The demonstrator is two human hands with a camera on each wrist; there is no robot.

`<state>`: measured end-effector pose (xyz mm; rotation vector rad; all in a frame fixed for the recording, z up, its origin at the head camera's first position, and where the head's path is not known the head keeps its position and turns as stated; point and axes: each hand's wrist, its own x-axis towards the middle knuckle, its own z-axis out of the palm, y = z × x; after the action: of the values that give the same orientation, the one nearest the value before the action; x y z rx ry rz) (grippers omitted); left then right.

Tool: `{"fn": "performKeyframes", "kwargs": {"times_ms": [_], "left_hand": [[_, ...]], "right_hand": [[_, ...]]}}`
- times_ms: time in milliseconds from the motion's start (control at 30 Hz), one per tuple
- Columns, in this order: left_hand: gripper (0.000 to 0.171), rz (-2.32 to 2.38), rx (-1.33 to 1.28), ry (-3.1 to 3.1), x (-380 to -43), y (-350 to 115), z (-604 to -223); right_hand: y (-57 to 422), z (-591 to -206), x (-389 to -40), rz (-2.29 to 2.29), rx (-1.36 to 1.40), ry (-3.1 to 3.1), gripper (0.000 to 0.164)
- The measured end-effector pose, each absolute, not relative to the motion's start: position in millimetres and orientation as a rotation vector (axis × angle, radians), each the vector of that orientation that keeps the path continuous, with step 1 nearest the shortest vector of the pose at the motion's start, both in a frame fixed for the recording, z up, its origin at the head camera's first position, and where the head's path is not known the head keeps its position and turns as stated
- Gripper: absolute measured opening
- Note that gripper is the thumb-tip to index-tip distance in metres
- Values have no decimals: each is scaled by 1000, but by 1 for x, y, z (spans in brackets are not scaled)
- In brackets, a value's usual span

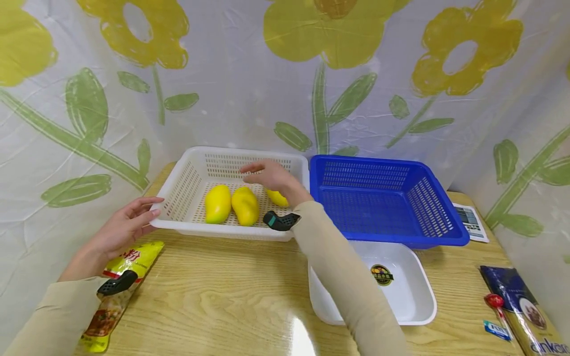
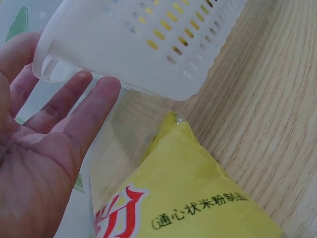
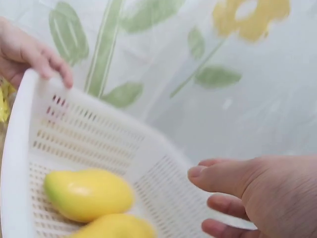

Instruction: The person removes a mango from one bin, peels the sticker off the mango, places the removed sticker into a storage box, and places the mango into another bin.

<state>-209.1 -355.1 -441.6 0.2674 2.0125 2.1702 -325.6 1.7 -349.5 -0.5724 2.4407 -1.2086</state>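
Observation:
Three yellow mangoes lie in the white slotted basket (image 1: 178, 225): a green-tipped mango (image 1: 218, 203) at left, a middle mango (image 1: 245, 206), and a right mango (image 1: 278, 198) partly covered by my right hand (image 1: 272, 179). That hand hovers over the basket, fingers apart and holding nothing; the right wrist view shows its thumb and fingers (image 3: 225, 201) spread. At the basket's left front corner, my left hand (image 1: 120, 230) holds the rim, with its fingers (image 2: 96, 106) against the edge. A yellow food packet (image 2: 193, 183) lies below the left hand.
Right of the white basket stands a blue basket (image 1: 356, 230), with a white tray (image 1: 420, 291) in front of it, partly behind my right forearm. A dark blue packet (image 1: 512, 291) and a red spoon (image 1: 494, 300) lie at far right. A flowered curtain (image 1: 240, 104) hangs behind.

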Motion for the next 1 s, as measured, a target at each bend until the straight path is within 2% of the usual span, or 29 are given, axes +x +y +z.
{"fn": "performKeyframes", "kwargs": {"times_ms": [167, 367, 567, 767, 1000], "left_hand": [[33, 2169, 274, 2024, -211, -355, -440], [31, 2175, 280, 2021, -212, -358, -440], [31, 2195, 286, 2006, -211, -358, -443], [33, 2151, 279, 2056, -212, -357, -442], [47, 1692, 186, 2535, -208, -356, -429]], "right_hand": [[46, -325, -312, -1204, -703, 2457, 33], [110, -324, -277, -1301, -694, 2491, 34], [170, -341, -231, -1373, -688, 2491, 38], [216, -369, -190, -1437, -634, 2608, 34], [259, -389, -163, -1650, -606, 2684, 31]]}}
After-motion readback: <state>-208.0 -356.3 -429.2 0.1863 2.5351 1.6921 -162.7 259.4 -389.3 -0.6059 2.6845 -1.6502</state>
